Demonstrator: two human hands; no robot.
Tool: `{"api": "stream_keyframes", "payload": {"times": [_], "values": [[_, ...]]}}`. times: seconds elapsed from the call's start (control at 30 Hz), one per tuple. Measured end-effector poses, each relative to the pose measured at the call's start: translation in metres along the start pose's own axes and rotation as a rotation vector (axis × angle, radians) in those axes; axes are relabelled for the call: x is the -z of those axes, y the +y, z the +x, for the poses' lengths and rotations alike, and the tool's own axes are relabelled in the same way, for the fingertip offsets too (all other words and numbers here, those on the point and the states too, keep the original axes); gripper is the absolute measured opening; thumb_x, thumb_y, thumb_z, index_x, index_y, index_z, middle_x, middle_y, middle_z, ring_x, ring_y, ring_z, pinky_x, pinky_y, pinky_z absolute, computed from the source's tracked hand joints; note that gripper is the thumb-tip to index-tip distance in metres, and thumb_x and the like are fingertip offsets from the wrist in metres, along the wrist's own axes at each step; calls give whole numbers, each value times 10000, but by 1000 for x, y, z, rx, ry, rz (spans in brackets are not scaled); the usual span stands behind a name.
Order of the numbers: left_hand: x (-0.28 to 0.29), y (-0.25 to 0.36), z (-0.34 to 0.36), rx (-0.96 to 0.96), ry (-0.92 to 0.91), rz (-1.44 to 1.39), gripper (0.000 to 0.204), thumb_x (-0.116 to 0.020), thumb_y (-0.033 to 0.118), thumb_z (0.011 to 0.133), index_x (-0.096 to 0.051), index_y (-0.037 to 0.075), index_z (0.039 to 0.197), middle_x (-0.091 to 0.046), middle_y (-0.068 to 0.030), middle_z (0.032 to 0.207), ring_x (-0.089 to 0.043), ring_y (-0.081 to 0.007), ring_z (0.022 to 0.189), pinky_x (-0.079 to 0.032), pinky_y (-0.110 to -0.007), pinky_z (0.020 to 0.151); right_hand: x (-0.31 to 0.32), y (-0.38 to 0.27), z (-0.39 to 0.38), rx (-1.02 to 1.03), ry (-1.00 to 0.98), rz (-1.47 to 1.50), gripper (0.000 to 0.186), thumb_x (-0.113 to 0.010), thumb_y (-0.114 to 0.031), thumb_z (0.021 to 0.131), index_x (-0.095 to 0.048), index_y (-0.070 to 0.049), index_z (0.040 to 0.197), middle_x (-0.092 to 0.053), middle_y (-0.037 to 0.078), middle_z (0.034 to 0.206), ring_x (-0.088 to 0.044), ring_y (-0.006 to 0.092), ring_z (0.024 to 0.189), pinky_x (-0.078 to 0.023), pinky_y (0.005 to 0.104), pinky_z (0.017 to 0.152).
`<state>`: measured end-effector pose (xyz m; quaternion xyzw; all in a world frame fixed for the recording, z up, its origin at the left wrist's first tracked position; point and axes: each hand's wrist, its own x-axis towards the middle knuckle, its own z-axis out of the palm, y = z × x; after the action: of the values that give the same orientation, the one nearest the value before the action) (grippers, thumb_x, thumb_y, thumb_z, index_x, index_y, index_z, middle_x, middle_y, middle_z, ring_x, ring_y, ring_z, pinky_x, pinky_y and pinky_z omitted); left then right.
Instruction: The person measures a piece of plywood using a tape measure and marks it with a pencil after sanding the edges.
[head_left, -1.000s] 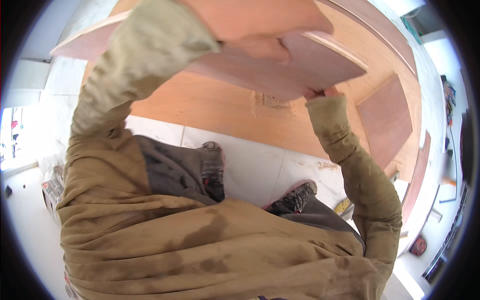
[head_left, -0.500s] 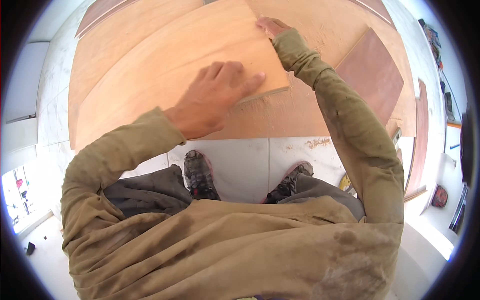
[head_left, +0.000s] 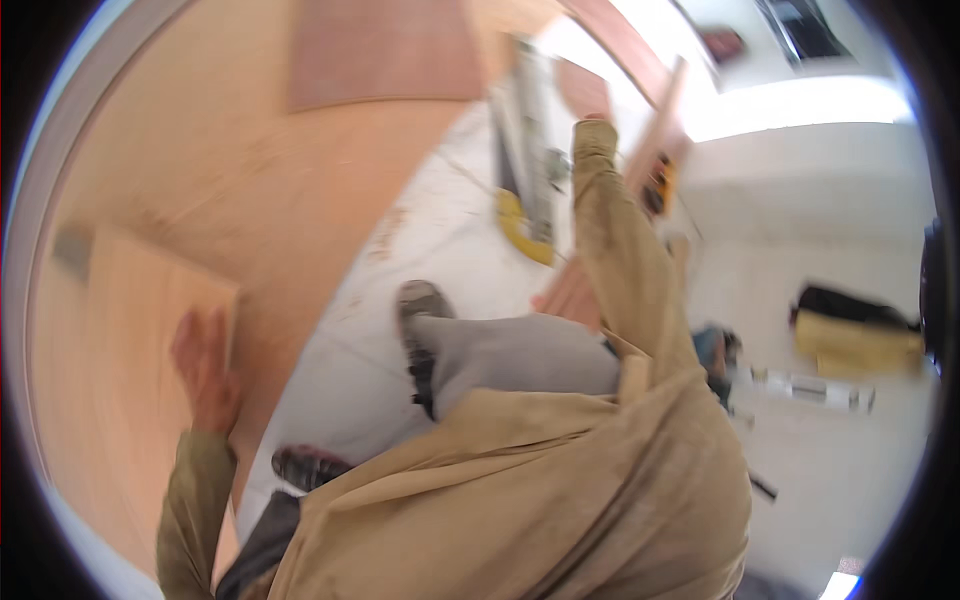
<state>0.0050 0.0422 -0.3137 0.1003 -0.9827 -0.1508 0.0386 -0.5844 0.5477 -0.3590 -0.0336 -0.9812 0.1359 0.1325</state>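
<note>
My left hand (head_left: 205,365) lies with fingers stretched out on a light wooden board (head_left: 130,330), close to its edge. That board rests on a larger wooden sheet (head_left: 290,230) sprinkled with sawdust. My right arm reaches far out to the right; only a sliver of the right hand (head_left: 597,117) shows past the cuff, and its fingers are hidden. It is near a reddish-brown wood piece (head_left: 583,88) and a long strip of wood (head_left: 655,125). Left of that arm are long grey bars with a yellow curved piece (head_left: 525,230) at the near end. The picture is blurred by motion.
A reddish-brown panel (head_left: 385,50) lies on the large sheet. My shoe (head_left: 420,340) stands on the white tiled floor (head_left: 370,400). An orange and black object (head_left: 658,185) sits beside the wood strip. Black and yellow cloth-like items (head_left: 855,330) lie at the far right.
My view has swung to the right. The right hand has left the board's far edge and now reaches over the floor on the right. The left hand remains on the board.
</note>
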Motion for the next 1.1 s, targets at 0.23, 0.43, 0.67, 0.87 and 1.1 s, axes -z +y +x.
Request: {"api": "stream_keyframes", "payload": {"times": [0.23,0.43,0.67,0.87,1.1], "values": [[-38,12,36,23,-137,64,890,-548,-121,647,-319,100,1478,-216,-254,1488,-219,-421,1383,-166,-541,1129,32,222,-37,-463,2,-281,237,-516,-249,923,-703,-119,988,-704,129,941,-685,253,850,-540,432,707],[-32,13,23,53,-129,7,782,-601,-48,677,-420,91,1425,-327,-270,1422,-268,-436,1350,-222,-543,1102,10,254,-44,-394,-104,-426,234,-528,-257,916,-707,-114,961,-706,128,938,-687,252,836,-539,441,702],[-39,10,23,68,-188,118,814,-718,86,688,-397,164,1432,-321,-239,1408,-315,-422,1306,-268,-558,1085,-63,59,-100,283,-299,28,235,-541,-267,908,-712,-107,930,-709,127,934,-690,250,819,-537,451,698],[-12,-15,26,187,-189,5,663,-685,193,803,-422,191,1412,-352,-187,1407,-377,-372,1272,-330,-481,1058,-100,-195,-222,895,-760,559,238,-553,-275,901,-717,-102,903,-712,126,930,-692,248,805,-536,460,694],[-4,-87,12,353,-80,54,514,-608,250,906,-451,160,1387,-414,-125,1359,-430,-325,1235,-371,-438,1043,-83,-258,-247,1138,-851,490,245,-566,-284,893,-722,-96,872,-715,126,927,-694,246,788,-534,470,689]]}}
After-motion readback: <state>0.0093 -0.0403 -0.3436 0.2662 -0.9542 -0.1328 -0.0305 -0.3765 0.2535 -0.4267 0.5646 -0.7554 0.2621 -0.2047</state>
